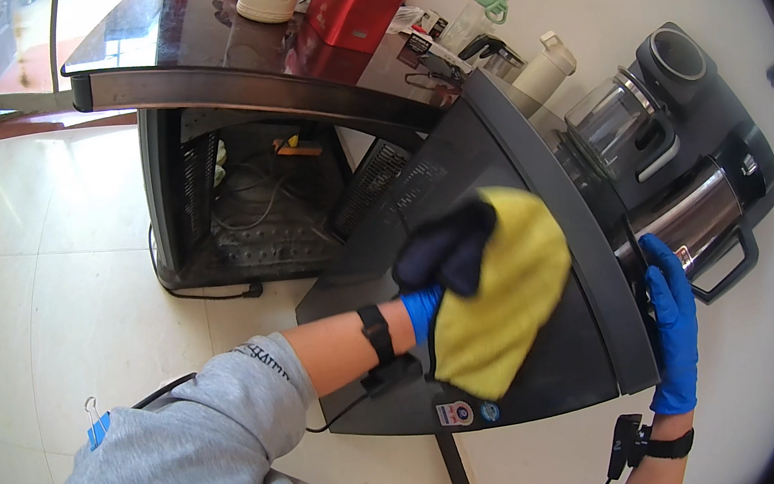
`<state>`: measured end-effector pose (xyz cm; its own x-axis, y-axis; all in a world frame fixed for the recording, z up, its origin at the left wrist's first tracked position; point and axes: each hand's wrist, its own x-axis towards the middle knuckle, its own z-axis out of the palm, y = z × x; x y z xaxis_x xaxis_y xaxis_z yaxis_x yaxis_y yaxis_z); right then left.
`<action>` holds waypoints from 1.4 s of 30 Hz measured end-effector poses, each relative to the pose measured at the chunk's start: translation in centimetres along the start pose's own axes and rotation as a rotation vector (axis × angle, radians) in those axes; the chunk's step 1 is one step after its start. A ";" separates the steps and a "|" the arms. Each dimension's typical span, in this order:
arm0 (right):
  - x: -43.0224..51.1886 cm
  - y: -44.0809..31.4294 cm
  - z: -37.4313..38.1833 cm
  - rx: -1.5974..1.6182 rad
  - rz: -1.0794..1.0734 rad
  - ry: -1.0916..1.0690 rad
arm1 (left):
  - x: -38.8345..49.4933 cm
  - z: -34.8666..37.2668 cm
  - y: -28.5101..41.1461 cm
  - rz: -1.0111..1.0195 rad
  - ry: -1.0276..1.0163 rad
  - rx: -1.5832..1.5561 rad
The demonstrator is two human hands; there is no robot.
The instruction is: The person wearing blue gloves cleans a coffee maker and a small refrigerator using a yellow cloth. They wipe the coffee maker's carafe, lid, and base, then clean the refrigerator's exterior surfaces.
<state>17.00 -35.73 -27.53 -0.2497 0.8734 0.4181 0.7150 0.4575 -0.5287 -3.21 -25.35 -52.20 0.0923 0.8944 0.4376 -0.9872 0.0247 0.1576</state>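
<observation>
My left hand (427, 315), in a blue glove, is mostly hidden behind a yellow cloth (510, 298) with a navy side (460, 249). It holds the cloth against the dark front of a grey cabinet-like appliance (566, 365). The cloth is blurred. My right hand (674, 326), also blue-gloved, lies along the appliance's top edge with its fingers stretched out, close to a metal jug (690, 216) with a black handle. I see nothing held in it; its palm side is hidden.
A glass jug (615, 122), a black appliance base (705, 93) and a beige flask (546, 72) stand by the wall. On the glossy dark table (202, 35) sits a red box (364, 2). A power plug (254, 290) and cord lie on the floor beside a black open-fronted unit (171, 200).
</observation>
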 end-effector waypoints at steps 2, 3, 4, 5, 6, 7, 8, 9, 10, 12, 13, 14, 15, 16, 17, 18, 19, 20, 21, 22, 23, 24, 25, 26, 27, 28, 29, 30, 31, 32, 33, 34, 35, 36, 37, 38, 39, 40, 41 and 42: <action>0.0 0.1 0.1 -0.008 0.003 0.013 | 1.3 0.0 2.2 0.064 -0.020 0.041; 0.0 0.2 0.1 -0.011 0.004 0.016 | 1.9 -0.1 3.2 0.089 -0.031 0.049; 0.0 0.2 0.1 -0.022 0.015 0.031 | 2.4 -0.1 4.1 0.114 -0.041 0.065; -0.1 0.3 0.2 -0.025 -0.006 0.019 | 2.9 -0.1 4.8 0.135 -0.055 0.069; -0.1 0.3 0.2 -0.035 -0.017 0.019 | 3.4 -0.1 5.5 0.152 -0.068 0.070; -0.1 0.3 0.2 -0.055 -0.019 0.030 | 3.9 -0.1 6.1 0.167 -0.080 0.073; -0.2 0.3 0.2 -0.046 -0.023 0.022 | 4.4 0.0 6.5 0.183 -0.090 0.081; -0.2 0.3 0.2 -0.046 -0.021 0.025 | 4.8 0.1 6.8 0.194 -0.102 0.072; -0.2 0.3 0.2 -0.053 -0.015 0.039 | 5.3 0.2 7.0 0.203 -0.114 0.058; -0.2 0.3 0.2 -0.025 -0.015 0.022 | 6.2 0.5 7.1 0.218 -0.143 0.025; -0.2 0.2 0.2 -0.025 0.005 0.034 | 6.5 0.7 6.9 0.221 -0.156 -0.005; -0.2 0.2 0.1 -0.009 -0.023 0.017 | 6.7 1.0 6.5 0.219 -0.167 -0.036; -0.1 0.2 0.1 -0.002 -0.047 0.005 | 6.7 1.1 6.0 0.219 -0.180 -0.066; -0.1 0.1 0.1 -0.003 -0.057 0.005 | 6.7 1.4 5.2 0.214 -0.191 -0.102; -0.1 0.1 0.1 -0.007 -0.067 0.012 | 6.5 1.6 4.3 0.208 -0.200 -0.141; -0.1 0.1 0.1 0.008 -0.085 0.019 | 6.2 1.8 3.3 0.195 -0.210 -0.176; -0.1 0.1 0.1 0.015 -0.072 0.016 | 5.8 2.0 2.2 0.181 -0.218 -0.214; -0.1 0.1 0.2 0.022 -0.065 0.020 | 5.2 2.1 0.9 0.158 -0.220 -0.238; -0.1 0.1 0.3 0.031 -0.059 0.023 | 4.5 2.4 -0.5 0.138 -0.218 -0.261; 0.0 0.2 0.3 0.041 -0.057 0.022 | 3.7 2.7 -1.9 0.103 -0.210 -0.274; 0.0 0.2 0.4 0.053 -0.055 0.019 | 2.7 3.1 -3.6 0.069 -0.191 -0.277; 0.0 0.2 0.3 0.061 -0.044 0.025 | 1.7 3.4 -5.0 0.026 -0.172 -0.274; 0.0 0.3 0.3 0.072 -0.056 0.009 | 0.6 3.9 -6.7 -0.022 -0.148 -0.273; 0.0 0.3 0.2 0.080 -0.060 0.000 | -0.6 4.4 -8.5 -0.073 -0.121 -0.261; 0.1 0.4 0.2 0.099 -0.066 -0.005 | -1.8 4.8 -10.2 -0.131 -0.096 -0.248; 0.1 0.5 0.1 0.087 -0.066 -0.013 | -3.0 5.1 -11.7 -0.187 -0.070 -0.235; 0.1 0.5 0.0 0.086 -0.067 -0.017 | -4.3 5.1 -12.8 -0.245 -0.044 -0.221; 0.1 0.6 0.0 0.091 -0.074 -0.019 | -5.5 4.9 -13.7 -0.295 -0.018 -0.202; 0.2 0.7 -0.1 0.091 -0.062 -0.026 | -6.7 4.5 -14.2 -0.335 0.002 -0.184; 0.3 0.8 -0.2 0.099 -0.055 -0.030 | -7.8 3.7 -14.0 -0.371 0.018 -0.150; 0.3 0.8 -0.2 0.104 -0.029 -0.025 | -8.7 3.0 -13.8 -0.375 0.029 -0.092; 0.3 0.9 -0.3 0.094 -0.051 -0.036 | -9.4 2.2 -13.0 -0.375 0.033 -0.029; 0.4 0.9 -0.4 0.083 -0.055 -0.036 | -9.7 1.7 -12.3 -0.356 0.028 0.040; 0.4 0.9 -0.4 0.070 -0.044 -0.023 | -9.7 1.3 -11.5 -0.328 0.018 0.114; 0.3 0.9 -0.4 0.063 -0.053 -0.033 | -9.3 1.0 -10.5 -0.276 -0.003 0.194; 0.3 0.9 -0.4 0.053 -0.048 -0.028 | -8.7 0.9 -9.6 -0.222 -0.019 0.279; 0.3 0.8 -0.4 0.041 -0.031 -0.012 | -7.9 1.0 -8.6 -0.152 -0.051 0.382; 0.2 0.8 -0.4 0.045 -0.047 -0.017 | -6.9 1.1 -7.5 -0.076 -0.070 0.496; 0.2 0.8 -0.3 0.047 -0.052 -0.017 | -6.0 1.4 -6.7 0.015 -0.085 0.608; 0.1 0.7 -0.3 0.053 -0.052 -0.014 | -5.1 1.3 -5.2 0.090 -0.105 0.730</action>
<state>17.68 -35.31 -27.63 -0.2953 0.8503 0.4357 0.6656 0.5103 -0.5446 1.62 -30.60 -54.09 0.0635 0.8307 0.5531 -0.6570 -0.3823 0.6497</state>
